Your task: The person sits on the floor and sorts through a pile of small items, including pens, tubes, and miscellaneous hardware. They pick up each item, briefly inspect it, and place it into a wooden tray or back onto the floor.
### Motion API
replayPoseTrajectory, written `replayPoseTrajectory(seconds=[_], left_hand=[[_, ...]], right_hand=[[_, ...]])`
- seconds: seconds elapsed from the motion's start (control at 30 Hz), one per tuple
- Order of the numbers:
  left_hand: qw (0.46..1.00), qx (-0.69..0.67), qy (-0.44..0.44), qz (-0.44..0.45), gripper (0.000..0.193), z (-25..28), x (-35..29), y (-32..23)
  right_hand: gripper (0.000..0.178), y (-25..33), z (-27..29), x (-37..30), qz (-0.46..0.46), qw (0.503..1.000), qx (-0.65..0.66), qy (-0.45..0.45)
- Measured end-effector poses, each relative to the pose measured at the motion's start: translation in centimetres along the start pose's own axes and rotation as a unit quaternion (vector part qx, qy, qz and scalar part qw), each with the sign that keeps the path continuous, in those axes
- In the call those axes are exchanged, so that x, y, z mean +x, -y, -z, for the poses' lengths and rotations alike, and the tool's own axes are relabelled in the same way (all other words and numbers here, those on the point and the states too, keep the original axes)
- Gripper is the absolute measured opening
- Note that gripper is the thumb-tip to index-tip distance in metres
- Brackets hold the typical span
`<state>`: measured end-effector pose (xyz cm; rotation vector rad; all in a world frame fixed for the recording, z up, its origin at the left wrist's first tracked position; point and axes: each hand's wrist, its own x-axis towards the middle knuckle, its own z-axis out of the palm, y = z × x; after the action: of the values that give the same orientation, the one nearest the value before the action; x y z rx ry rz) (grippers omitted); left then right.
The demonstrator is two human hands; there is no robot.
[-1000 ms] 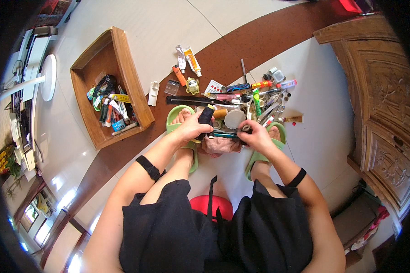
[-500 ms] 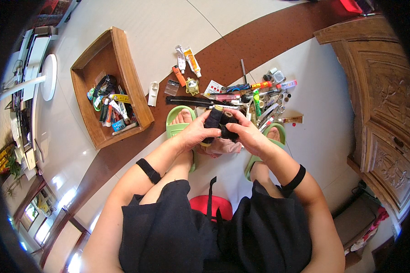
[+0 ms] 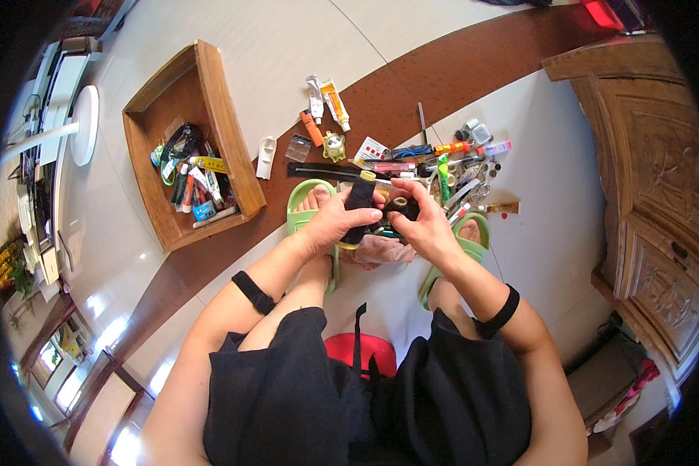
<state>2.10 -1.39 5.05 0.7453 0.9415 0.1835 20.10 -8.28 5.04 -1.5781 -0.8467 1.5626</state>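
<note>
My left hand (image 3: 328, 225) is wrapped around a large spool of black thread (image 3: 359, 197) with pale yellow ends, held up over the floor between my feet. A smaller black thread spool (image 3: 400, 205) with a brownish core is in the curled fingers of my right hand (image 3: 429, 230); part of it is hidden. The two spools are slightly apart. Just below them lies a crumpled pinkish cloth (image 3: 382, 252). Beyond my hands spreads a pile of small items, with a green tube (image 3: 443, 178), a black zipper strip (image 3: 318, 171) and a gold animal-shaped trinket (image 3: 334, 146).
A wooden drawer (image 3: 213, 116) holding tubes and small items stands on the floor at left. White and yellow tubes (image 3: 334, 105), an orange lighter (image 3: 311, 128) and a white holder (image 3: 266, 158) lie near it. A carved wooden cabinet (image 3: 652, 155) stands at right.
The two spools have come apart: my right hand has moved slightly right with the smaller one. The larger spool stays in my left hand, with more of it showing.
</note>
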Motion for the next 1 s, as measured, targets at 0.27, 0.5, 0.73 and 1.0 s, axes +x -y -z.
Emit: replayPoseTrajectory(seconds=[0.27,0.5,0.73,1.0], left_hand=[[0.993,0.007,-0.113,-0.046,0.040,1.1,-0.1,-1.5],[0.998,0.048,-0.042,-0.029,0.048,-0.1,-0.2,-1.5],[0.986,0.160,0.007,-0.052,0.063,-1.7,0.0,-0.4],[0.984,0.162,0.067,0.033,0.071,-2.0,-0.9,-0.8]], right_hand=[[0.029,1.9,1.7,-0.5,0.099,0.977,-0.088,-0.169],[0.021,1.5,1.3,-0.3,-0.004,0.997,0.022,-0.067],[0.018,-0.2,-1.2,-0.1,-0.019,0.998,0.043,-0.042],[0.053,0.6,-3.3,-1.0,-0.122,0.960,0.248,0.041]])
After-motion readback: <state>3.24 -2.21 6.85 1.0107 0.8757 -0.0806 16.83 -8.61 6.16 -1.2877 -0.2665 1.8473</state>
